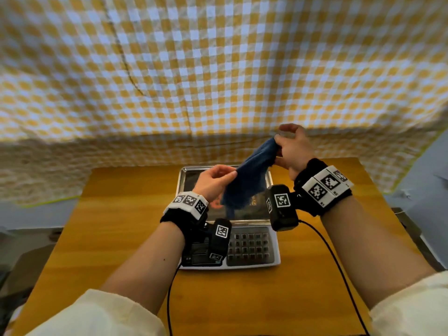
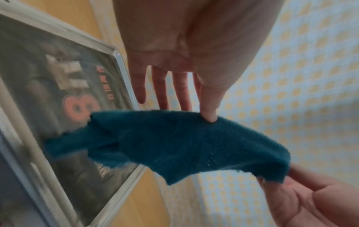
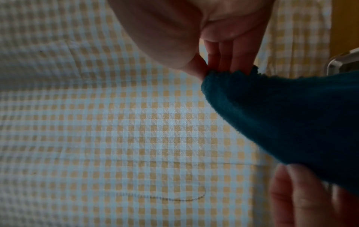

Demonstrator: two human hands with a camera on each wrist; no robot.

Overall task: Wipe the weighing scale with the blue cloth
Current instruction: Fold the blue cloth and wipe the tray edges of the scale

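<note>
A silver weighing scale (image 1: 252, 248) with a steel pan (image 1: 182, 177) and a grey keypad sits on the wooden table in front of me. The blue cloth (image 1: 249, 175) hangs stretched in the air above the pan, its lower end drooping toward it. My left hand (image 1: 215, 180) pinches the cloth's near edge between thumb and fingers. My right hand (image 1: 291, 149) pinches the far upper corner. In the left wrist view the blue cloth (image 2: 184, 144) spans from my left thumb to the right hand (image 2: 310, 199), over the pan (image 2: 58, 92). The right wrist view shows fingertips (image 3: 196, 69) pinching the cloth (image 3: 291, 115).
The wooden table (image 1: 121, 226) stands against a wall hung with yellow-and-white checked fabric (image 1: 218, 69). Black cables (image 1: 339, 267) run from both wrist cameras toward me across the table. Grey floor lies on either side.
</note>
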